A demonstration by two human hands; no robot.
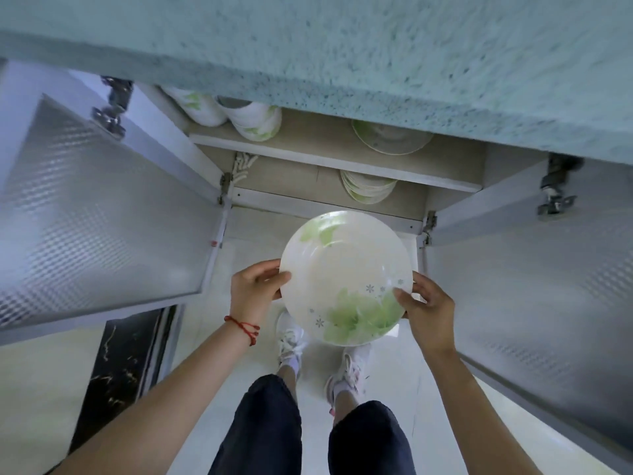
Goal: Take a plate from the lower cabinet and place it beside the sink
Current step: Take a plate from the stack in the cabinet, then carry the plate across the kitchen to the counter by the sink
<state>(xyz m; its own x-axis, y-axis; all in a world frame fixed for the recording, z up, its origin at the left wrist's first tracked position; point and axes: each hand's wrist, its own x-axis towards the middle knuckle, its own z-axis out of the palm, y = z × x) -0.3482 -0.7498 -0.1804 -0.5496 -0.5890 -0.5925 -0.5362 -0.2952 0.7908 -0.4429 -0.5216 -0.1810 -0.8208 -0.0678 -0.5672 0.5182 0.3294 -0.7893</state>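
Observation:
A round white plate (pixel 344 269) with green leaf prints is held level in front of the open lower cabinet (pixel 329 156), above my feet. My left hand (pixel 255 286) grips its left rim, thumb on top. At the right rim my right hand (pixel 426 310) holds it the same way. The sink is not in view; only the speckled teal countertop edge (pixel 342 63) shows above the cabinet.
Both cabinet doors stand wide open, the left door (pixel 96 217) and the right door (pixel 534 286), flanking my arms. Stacked bowls (pixel 253 120) and a plate (pixel 392 138) sit on the upper shelf, a plate stack (pixel 368 188) on the lower shelf. The floor (pixel 257 354) is pale tile.

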